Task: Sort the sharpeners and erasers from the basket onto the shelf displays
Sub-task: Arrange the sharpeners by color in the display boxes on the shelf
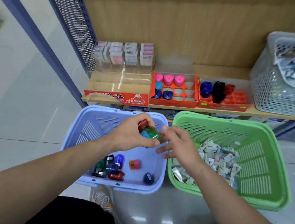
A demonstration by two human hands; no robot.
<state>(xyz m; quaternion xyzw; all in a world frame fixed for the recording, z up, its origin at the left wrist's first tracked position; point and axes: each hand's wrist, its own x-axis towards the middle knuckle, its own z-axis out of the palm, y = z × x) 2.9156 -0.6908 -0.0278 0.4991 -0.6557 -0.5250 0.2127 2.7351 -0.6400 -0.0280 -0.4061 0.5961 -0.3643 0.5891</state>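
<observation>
Your left hand (130, 134) is curled round a clutch of sharpeners (149, 132), red, blue and green, held above the far side of the blue basket (74, 139). The clutch runs from 10 o'clock to 4 o'clock, and the green one at the 4 o'clock end sticks out toward your right hand (178, 144). That hand is the nearer one. The green sharpener lies at 9 o'clock from its thumb, just beside it, and I cannot tell whether they touch. Its fingers (164, 150) are loosely spread and hold nothing. The pick looks like one for your right hand, drawing toward 3 o'clock.

Loose sharpeners (112, 165) lie at 6 o'clock in the blue basket. The green basket (268, 166), at 3 o'clock, holds wrapped erasers (217, 159). On the shelf (224, 71) at 12 o'clock, the middle tray (174, 89) and the right tray (222, 96) each have free slots. The eraser box (118, 81) at 11 o'clock is stocked only at its back.
</observation>
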